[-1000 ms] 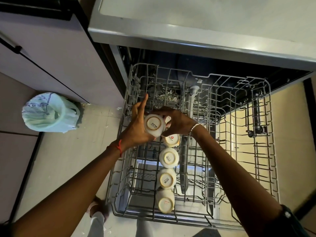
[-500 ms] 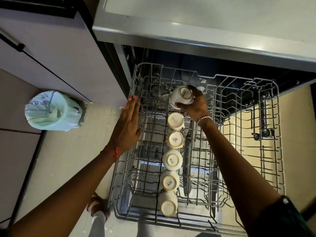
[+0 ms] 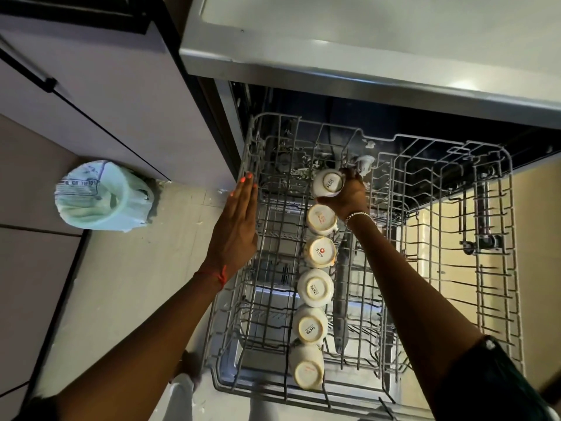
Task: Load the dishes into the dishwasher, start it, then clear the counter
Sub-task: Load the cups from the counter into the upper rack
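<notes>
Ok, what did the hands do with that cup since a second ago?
The left hand let go of the white cup and moved left to lie flat on the dishwasher rack's rim. The right hand kept holding the cup and carried it back to the far end of the row. The upturned cups already in the row stayed put.
</notes>
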{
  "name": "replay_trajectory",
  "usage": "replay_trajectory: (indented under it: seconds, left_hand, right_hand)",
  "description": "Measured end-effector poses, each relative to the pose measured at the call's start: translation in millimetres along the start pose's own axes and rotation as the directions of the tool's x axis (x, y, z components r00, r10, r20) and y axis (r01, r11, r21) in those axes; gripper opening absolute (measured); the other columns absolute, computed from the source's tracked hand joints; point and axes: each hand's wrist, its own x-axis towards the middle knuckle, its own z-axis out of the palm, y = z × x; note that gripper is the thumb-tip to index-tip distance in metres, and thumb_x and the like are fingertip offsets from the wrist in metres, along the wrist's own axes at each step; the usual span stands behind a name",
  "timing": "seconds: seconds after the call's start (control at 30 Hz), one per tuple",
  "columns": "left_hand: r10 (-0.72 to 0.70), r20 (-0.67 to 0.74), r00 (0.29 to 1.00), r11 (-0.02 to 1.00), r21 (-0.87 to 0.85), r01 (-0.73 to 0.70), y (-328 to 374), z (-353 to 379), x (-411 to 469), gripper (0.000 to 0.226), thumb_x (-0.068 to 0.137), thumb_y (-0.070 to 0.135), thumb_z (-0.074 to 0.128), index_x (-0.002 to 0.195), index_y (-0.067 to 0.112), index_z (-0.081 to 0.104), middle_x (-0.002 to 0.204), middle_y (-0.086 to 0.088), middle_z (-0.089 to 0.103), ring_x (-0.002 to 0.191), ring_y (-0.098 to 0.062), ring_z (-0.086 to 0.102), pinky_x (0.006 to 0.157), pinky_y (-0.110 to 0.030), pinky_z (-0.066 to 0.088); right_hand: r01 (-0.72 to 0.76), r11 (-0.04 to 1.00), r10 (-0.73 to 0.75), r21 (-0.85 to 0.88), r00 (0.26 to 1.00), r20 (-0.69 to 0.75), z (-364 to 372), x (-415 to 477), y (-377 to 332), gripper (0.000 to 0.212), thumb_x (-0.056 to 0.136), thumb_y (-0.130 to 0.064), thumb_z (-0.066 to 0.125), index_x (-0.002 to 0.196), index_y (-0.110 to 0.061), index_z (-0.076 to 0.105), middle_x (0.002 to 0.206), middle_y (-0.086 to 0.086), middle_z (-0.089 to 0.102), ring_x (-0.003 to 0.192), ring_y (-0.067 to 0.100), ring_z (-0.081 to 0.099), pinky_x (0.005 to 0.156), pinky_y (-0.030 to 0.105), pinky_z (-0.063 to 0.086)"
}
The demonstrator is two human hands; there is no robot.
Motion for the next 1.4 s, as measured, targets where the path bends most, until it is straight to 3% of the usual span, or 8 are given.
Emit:
replay_trajectory:
  seconds: [0.13, 0.33, 0.47, 0.6, 0.83, 0.93, 1.13, 1.4]
  left_hand:
    - [0.006, -0.003, 1.000, 1.000, -0.019, -0.006, 1, -1, 0, 0.095, 0.065, 0.004, 0.070, 0.142, 0.002, 0.014, 0.149, -0.024, 0.022, 0.138, -0.030, 0.012, 0.109, -0.046, 0.031]
    - [-0.014, 0.007, 1.000, 0.999, -0.040, 0.014, -1, 2, 0, 0.096, 0.065, 0.003, 0.069, 0.143, -0.001, 0.013, 0.151, -0.022, 0.019, 0.139, -0.028, 0.010, 0.115, -0.033, 0.012]
    - [-0.018, 0.005, 1.000, 0.999, -0.036, 0.018, 0, 1, 1, 0.096, 0.065, 0.003, 0.070, 0.142, -0.002, 0.014, 0.150, -0.022, 0.020, 0.139, -0.028, 0.011, 0.113, -0.041, 0.026]
    - [-0.021, 0.009, 1.000, 0.999, -0.047, 0.022, -1, 3, 0, 0.094, 0.066, 0.000, 0.068, 0.143, -0.003, 0.015, 0.152, -0.021, 0.017, 0.140, -0.027, 0.008, 0.115, -0.033, 0.009]
    - [-0.001, 0.013, 1.000, 0.999, -0.039, 0.001, -1, 2, 0, 0.097, 0.063, 0.003, 0.071, 0.142, -0.006, 0.016, 0.150, -0.023, 0.020, 0.139, -0.030, 0.014, 0.110, -0.044, 0.028]
    - [0.010, 0.066, 0.998, 0.996, -0.090, -0.004, -3, 0, 0, 0.099, 0.066, 0.005, 0.070, 0.143, -0.005, 0.011, 0.153, -0.019, 0.008, 0.141, -0.028, 0.005, 0.116, -0.040, 0.016]
    - [0.078, 0.195, 0.978, 0.982, -0.185, -0.041, -9, -12, 0, 0.101, 0.075, 0.015, 0.068, 0.146, 0.003, -0.003, 0.152, -0.009, -0.017, 0.141, -0.025, -0.015, 0.114, -0.032, -0.011]
    - [0.168, 0.048, 0.985, 0.977, -0.142, -0.160, -76, -91, -53, 0.074, 0.075, 0.024, 0.064, 0.139, 0.001, 0.035, 0.147, -0.020, 0.031, 0.138, -0.034, 0.019, 0.109, -0.046, 0.016]
  right_hand:
    - [0.030, 0.998, -0.029, -0.061, 0.999, 0.019, 1, 0, 1, 0.073, 0.066, -0.014, 0.081, 0.127, -0.003, 0.043, 0.131, 0.018, 0.045, 0.126, 0.031, 0.034, 0.105, 0.028, 0.026]
    - [-0.001, 0.986, 0.019, -0.168, 0.994, 0.103, 5, 3, 10, 0.078, 0.067, -0.035, 0.079, 0.129, -0.002, 0.044, 0.143, 0.017, 0.033, 0.138, 0.031, 0.014, 0.108, 0.026, 0.010]
    - [-0.027, 0.991, 0.038, -0.135, 0.996, 0.079, 3, 5, 13, 0.062, 0.073, -0.037, 0.074, 0.120, -0.001, 0.054, 0.132, 0.017, 0.046, 0.131, 0.029, 0.028, 0.105, 0.028, 0.018]
    - [-0.105, 0.994, 0.105, 0.013, 0.994, 0.013, 2, 4, 10, 0.063, 0.068, -0.040, 0.077, 0.115, -0.002, 0.059, 0.123, 0.014, 0.055, 0.119, 0.030, 0.046, 0.102, 0.038, 0.038]
    - [-0.225, 0.945, 0.252, 0.238, 0.964, -0.089, -2, -4, 2, 0.056, 0.079, -0.038, 0.068, 0.120, -0.002, 0.057, 0.118, 0.015, 0.060, 0.111, 0.029, 0.055, 0.096, 0.033, 0.045]
    - [-0.216, 0.942, 0.261, 0.256, 0.953, -0.156, -4, -15, 2, 0.058, 0.078, -0.039, 0.068, 0.120, -0.002, 0.054, 0.123, 0.015, 0.055, 0.115, 0.031, 0.050, 0.098, 0.043, 0.043]
    - [-0.104, 0.992, 0.114, 0.067, 0.981, -0.157, -13, -59, -25, 0.047, 0.087, -0.026, 0.061, 0.124, 0.001, 0.049, 0.129, 0.020, 0.047, 0.124, 0.033, 0.036, 0.104, 0.037, 0.033]
    - [0.125, 0.988, -0.126, -0.087, 0.992, -0.004, 11, -128, -130, 0.027, 0.089, -0.017, 0.053, 0.090, 0.008, 0.064, 0.097, 0.028, 0.063, 0.096, 0.040, 0.058, 0.086, 0.039, 0.043]
